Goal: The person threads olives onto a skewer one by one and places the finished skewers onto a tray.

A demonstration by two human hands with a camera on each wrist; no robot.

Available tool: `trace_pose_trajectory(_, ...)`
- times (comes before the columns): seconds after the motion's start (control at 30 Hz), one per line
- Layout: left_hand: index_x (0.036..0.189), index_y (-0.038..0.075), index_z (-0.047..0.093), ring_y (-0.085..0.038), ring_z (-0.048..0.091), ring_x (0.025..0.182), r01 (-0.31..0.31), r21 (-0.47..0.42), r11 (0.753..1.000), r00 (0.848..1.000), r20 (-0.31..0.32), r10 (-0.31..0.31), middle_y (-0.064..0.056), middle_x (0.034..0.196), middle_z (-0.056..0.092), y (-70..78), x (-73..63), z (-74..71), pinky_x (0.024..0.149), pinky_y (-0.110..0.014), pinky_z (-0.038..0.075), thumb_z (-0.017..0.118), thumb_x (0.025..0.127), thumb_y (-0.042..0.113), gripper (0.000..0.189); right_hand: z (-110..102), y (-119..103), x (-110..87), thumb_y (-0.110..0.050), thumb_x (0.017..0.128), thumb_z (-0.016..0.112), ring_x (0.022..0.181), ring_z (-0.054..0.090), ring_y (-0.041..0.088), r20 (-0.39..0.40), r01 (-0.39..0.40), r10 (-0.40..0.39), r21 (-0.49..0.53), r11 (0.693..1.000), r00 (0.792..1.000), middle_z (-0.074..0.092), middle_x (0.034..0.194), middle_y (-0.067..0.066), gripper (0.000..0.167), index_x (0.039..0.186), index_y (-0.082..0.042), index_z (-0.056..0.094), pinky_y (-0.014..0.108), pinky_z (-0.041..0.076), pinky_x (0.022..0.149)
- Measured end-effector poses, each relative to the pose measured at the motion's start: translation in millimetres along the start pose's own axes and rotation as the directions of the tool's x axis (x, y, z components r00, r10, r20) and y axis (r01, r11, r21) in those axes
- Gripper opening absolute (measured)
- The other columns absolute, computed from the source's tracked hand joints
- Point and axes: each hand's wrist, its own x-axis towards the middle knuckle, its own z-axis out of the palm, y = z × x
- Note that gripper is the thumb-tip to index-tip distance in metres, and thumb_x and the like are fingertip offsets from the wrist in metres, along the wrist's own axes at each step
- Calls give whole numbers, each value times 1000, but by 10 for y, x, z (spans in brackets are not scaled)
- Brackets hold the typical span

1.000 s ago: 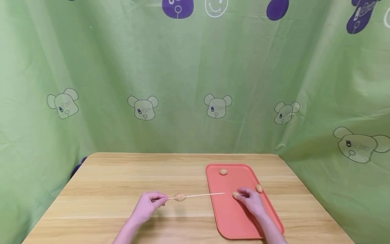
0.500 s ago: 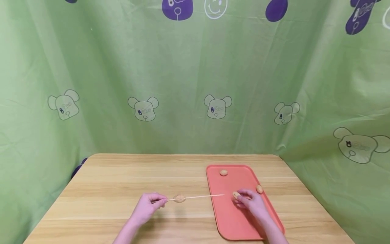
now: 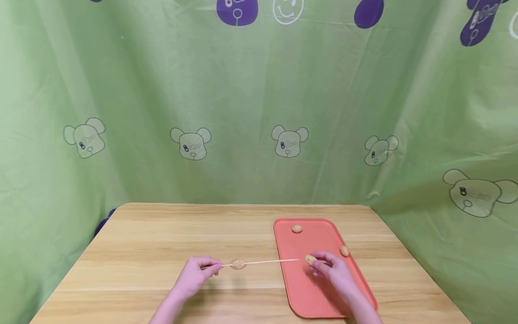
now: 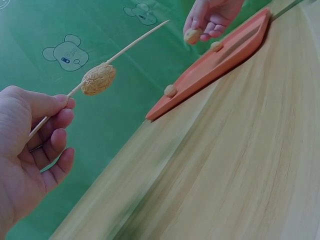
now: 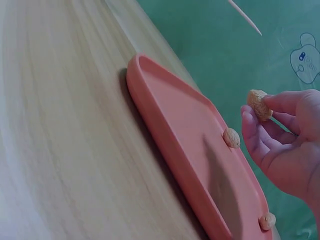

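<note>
1. Lately the right hand point(image 3: 336, 272) brings its loose lump point(image 3: 310, 259) a little closer to the point of the thin stick point(image 3: 267, 261), while the left hand point(image 3: 202, 267) stays almost where it was a second ago

2. This seems to mean that the loose lump is more nearly brought up to the stick's bare end, though the two do not meet yet; the threaded lump point(image 3: 238, 263) sits on the stick between the left fingers and that end

3. The left hand pinches the stick between thumb and forefinger, its other fingers loosely bent; the right hand grips the loose lump between thumb and fingertips, above the red tray point(image 3: 311, 290)

4. In the head view, stick point and loose lump look just beside each other, but the right wrist view shows a plain gap between them, and the lump raised clear of the tray

5. The left wrist view alone brings out the threaded lump's deep wrinkles, with the stick emerging on both sides

6. The head view best places the remaining two: a far lump point(image 3: 297, 228) near the tray's far end and a side lump point(image 3: 344, 250) at its right rim
</note>
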Motion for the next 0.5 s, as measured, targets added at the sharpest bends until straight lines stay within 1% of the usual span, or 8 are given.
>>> trace_pose_trajectory(0.1,91,-8,68,-9,58,69,-1,10,1000,1000,-2,1,-20,80,64,-17,1,0,66,-25,51,63,84,3,13,26,-34,-31,2,88,56,77,63,15,15,28,-28,29,999,999,65,96,13,36,119,18,46,28,53,72)
trace_pose_trajectory(0.2,90,-7,68,-9,58,69,-6,18,1000,1000,-4,6,-21,80,64,-20,-1,0,66,-27,51,64,83,3,13,60,-72,-67,1,87,58,78,64,18,36,48,-50,54,997,998,65,94,12,37,118,19,46,29,53,72)
trace_pose_trajectory(0.33,89,-6,68,-11,58,69,-11,27,1000,1000,-6,11,-21,79,63,-16,-6,1,66,-27,51,64,83,4,12,96,-103,-104,1,86,59,79,63,21,62,33,-37,75,997,997,65,91,10,37,117,18,47,29,53,72)
trace_pose_trajectory(0.5,88,-7,68,-8,56,67,-21,22,1000,1000,3,21,-20,77,63,-20,-5,12,63,-22,49,65,83,5,13,125,-111,-129,-1,86,59,77,62,18,85,27,-35,95,995,996,65,88,8,38,117,18,46,28,53,72)
